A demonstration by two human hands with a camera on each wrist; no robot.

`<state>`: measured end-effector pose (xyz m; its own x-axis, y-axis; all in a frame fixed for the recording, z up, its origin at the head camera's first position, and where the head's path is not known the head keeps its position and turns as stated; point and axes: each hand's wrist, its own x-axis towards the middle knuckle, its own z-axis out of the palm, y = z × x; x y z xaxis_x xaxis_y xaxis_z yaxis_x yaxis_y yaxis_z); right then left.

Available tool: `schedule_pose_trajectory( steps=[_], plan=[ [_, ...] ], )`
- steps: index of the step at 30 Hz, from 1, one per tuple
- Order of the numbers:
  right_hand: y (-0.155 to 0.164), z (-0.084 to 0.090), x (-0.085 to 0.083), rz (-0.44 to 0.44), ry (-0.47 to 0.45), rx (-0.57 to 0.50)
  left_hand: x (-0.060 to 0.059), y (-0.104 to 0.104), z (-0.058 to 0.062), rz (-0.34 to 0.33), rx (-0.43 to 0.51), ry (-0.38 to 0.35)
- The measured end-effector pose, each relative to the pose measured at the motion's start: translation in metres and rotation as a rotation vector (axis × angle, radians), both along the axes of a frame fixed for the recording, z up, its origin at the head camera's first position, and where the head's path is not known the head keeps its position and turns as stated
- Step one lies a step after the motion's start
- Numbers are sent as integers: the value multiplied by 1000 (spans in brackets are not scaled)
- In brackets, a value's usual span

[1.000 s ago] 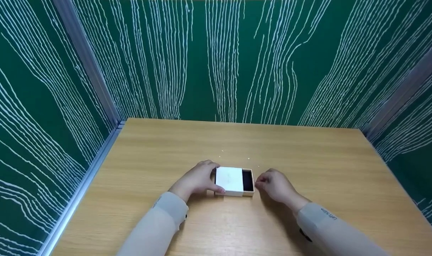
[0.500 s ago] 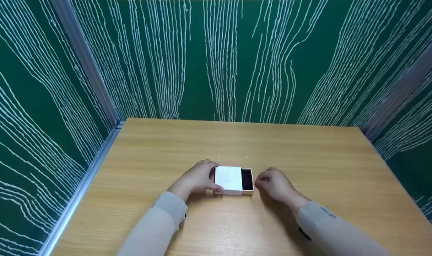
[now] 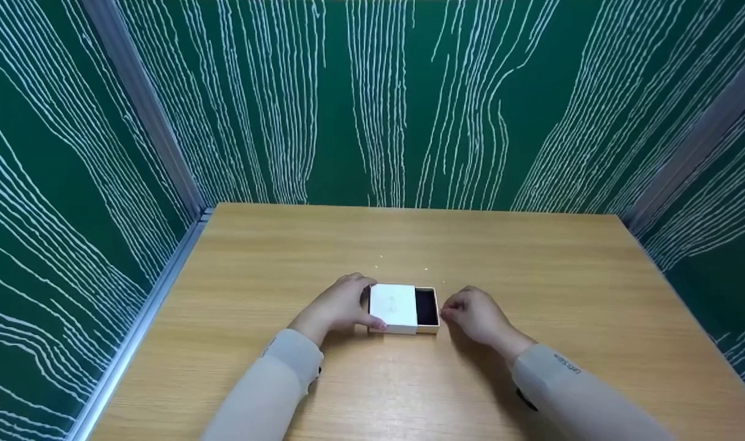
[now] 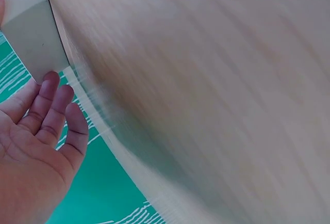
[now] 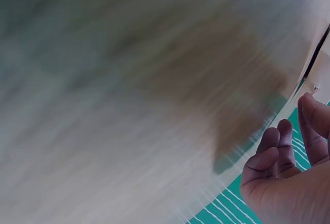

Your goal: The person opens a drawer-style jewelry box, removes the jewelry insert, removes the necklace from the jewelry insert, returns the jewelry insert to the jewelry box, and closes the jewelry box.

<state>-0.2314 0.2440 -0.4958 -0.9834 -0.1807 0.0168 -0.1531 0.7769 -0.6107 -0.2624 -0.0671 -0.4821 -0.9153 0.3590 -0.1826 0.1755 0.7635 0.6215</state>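
Observation:
A small white box lies on the wooden table (image 3: 532, 275) near its middle. Its white sleeve (image 3: 393, 305) covers the left part, and the inner tray (image 3: 427, 306) with a dark inside sticks out to the right. My left hand (image 3: 367, 304) grips the sleeve, thumb on the near side and fingers on the far side. The curled fingers of my right hand (image 3: 449, 312) pinch the tray's right end. The left wrist view has the left hand (image 4: 41, 126) beside a white box side (image 4: 26, 22). In the blurred right wrist view the right hand (image 5: 289, 172) sits by the box edge (image 5: 322, 61).
Green panels with white wavy lines (image 3: 385, 104) wall the table in at the back and both sides, with metal rails (image 3: 146, 104) at the corners. A few tiny white specks (image 3: 380, 257) lie on the wood behind the box.
The dark opening of the tray is slightly wider than a second ago. Both hands stay where they were on the box.

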Motion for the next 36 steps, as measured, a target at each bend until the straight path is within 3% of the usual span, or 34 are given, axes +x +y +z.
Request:
schedule_pose_trajectory(
  steps=[6,13,24,36],
  plan=[
    [2,0,1,-8,-6,1,-1,0,0,-9,2,10],
    [1,-10,10,6,-44,2,9,-3,-8,-23,-2,-28],
    [0,3,-1,4,-42,2,0,-5,3,-19,-10,-27],
    [4,-2,5,-26,-50,8,4,-5,-1,-7,3,-33]
  ],
)
